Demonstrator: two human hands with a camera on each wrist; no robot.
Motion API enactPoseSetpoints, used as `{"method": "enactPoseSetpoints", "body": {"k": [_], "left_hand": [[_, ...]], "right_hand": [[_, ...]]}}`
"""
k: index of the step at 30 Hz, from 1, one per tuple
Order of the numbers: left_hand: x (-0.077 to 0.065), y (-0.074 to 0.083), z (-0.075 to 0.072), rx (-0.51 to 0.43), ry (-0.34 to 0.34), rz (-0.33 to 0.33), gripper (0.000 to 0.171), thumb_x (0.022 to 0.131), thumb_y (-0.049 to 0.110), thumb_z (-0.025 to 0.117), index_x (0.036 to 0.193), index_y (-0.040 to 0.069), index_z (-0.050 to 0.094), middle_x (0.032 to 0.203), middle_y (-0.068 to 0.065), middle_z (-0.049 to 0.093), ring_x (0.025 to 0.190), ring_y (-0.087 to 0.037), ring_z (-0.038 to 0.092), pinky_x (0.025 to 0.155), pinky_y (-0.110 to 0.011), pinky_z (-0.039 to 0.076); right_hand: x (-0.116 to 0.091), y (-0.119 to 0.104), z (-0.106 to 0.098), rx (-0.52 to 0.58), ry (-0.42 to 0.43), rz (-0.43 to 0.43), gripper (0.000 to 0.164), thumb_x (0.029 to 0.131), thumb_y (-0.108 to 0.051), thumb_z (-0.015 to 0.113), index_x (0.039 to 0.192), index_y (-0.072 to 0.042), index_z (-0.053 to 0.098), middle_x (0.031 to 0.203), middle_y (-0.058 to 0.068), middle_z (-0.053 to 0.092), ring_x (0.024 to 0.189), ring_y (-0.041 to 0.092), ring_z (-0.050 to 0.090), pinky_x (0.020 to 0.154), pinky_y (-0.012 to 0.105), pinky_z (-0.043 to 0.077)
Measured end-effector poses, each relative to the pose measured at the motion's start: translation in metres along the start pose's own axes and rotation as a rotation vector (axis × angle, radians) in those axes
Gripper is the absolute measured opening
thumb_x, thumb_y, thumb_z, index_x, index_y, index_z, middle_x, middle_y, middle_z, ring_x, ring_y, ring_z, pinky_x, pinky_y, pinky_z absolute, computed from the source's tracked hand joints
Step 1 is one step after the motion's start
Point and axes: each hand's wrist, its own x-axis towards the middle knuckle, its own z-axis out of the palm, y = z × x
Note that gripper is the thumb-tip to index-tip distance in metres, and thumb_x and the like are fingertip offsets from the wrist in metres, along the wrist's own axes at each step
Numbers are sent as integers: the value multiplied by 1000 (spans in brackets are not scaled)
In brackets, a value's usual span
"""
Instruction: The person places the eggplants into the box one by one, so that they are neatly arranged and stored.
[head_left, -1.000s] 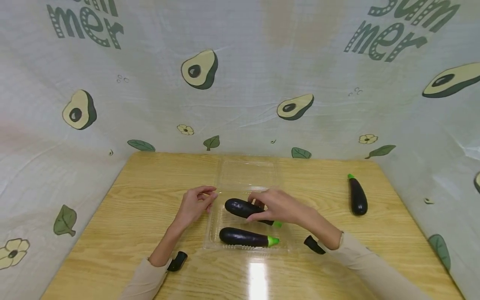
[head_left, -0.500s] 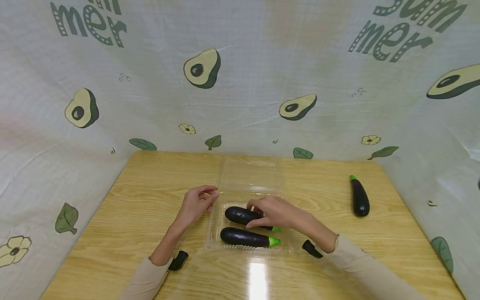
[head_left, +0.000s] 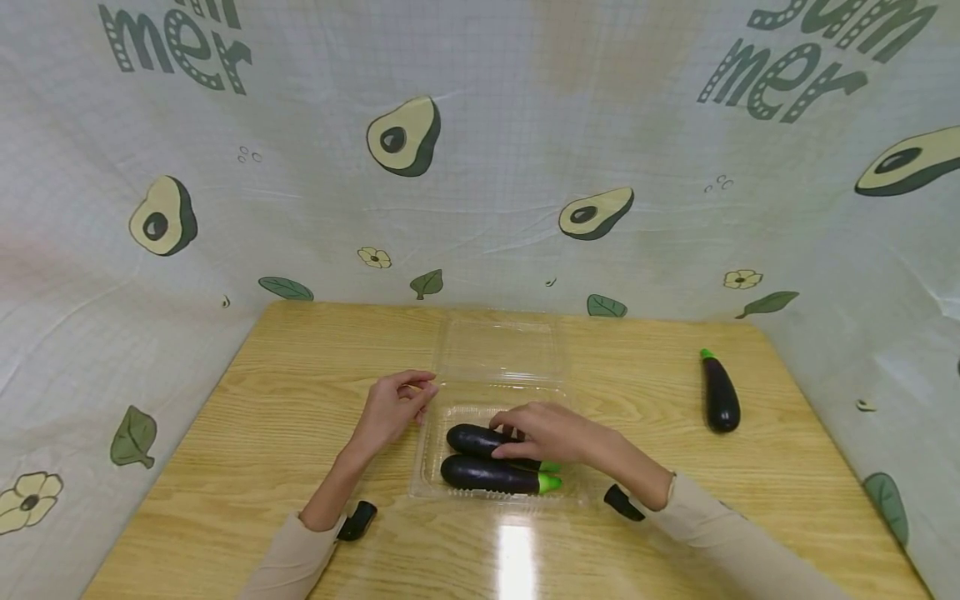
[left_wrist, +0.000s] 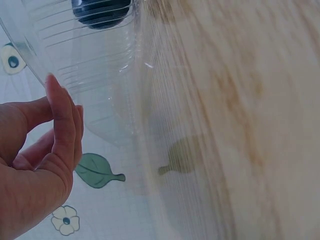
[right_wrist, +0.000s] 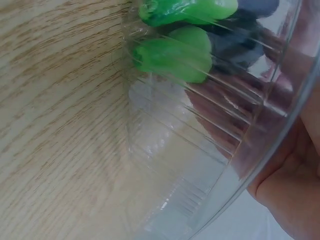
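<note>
Two dark purple eggplants with bright green stem ends lie side by side in a clear plastic clamshell container (head_left: 427, 467). My right hand (head_left: 551, 429) grips the farther eggplant (head_left: 468, 439) from above, covering its middle. Just in front of it lies the nearer eggplant (head_left: 480, 473), pointing the same way. Through the container's wall in the right wrist view, both green stem ends (right_wrist: 175, 55) show close together. My left hand (head_left: 393, 408) is at the container's left rim, fingers loosely bent and fingertips right at the edge in the left wrist view.
The container's lid (head_left: 498, 346) lies folded back toward the rear of the wooden table (head_left: 315, 350). A third eggplant (head_left: 720, 396) rests on the table at the far right. A cloth (head_left: 487, 167) printed with avocados hangs around the back and sides.
My right hand has moved the farther eggplant toward me, bringing it alongside the nearer one. My left hand has stayed at the container's left rim.
</note>
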Motion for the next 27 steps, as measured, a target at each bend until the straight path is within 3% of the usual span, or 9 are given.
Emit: {"method": "enactPoseSetpoints", "body": {"k": [10, 15, 21, 27], "left_hand": [[1, 0, 1, 3, 9, -16, 30, 99, 7, 70, 123, -9, 68, 101, -18, 69, 58, -18, 61, 51, -33, 54], [2, 1, 3, 13, 5, -32, 29, 99, 1, 67, 123, -14, 65, 102, -24, 67, 59, -26, 62, 51, -37, 54], [0, 2, 2, 1, -1, -16, 29, 99, 8, 70, 123, -8, 68, 100, -18, 69, 59, -19, 63, 53, -38, 57], [-1, -1, -1, -13, -10, -4, 31, 99, 12, 70, 124, -7, 69, 101, -17, 69, 60, -22, 65, 55, -38, 58]], "right_hand": [[-4, 6, 2, 35, -4, -21, 38, 106, -35, 61, 130, -7, 67, 116, 4, 73, 96, 7, 67, 81, 26, 57], [-9, 8, 3, 37, 15, -23, 39, 106, -34, 60, 131, -5, 67, 119, 6, 72, 95, 7, 67, 81, 25, 57], [-21, 8, -2, 27, 62, -31, 34, 106, -27, 61, 130, -3, 67, 118, 7, 71, 92, 8, 67, 77, 24, 57], [-35, 8, -8, 45, 85, -2, 32, 107, -23, 60, 130, -2, 67, 122, 10, 70, 97, 13, 70, 80, 26, 59]]}}
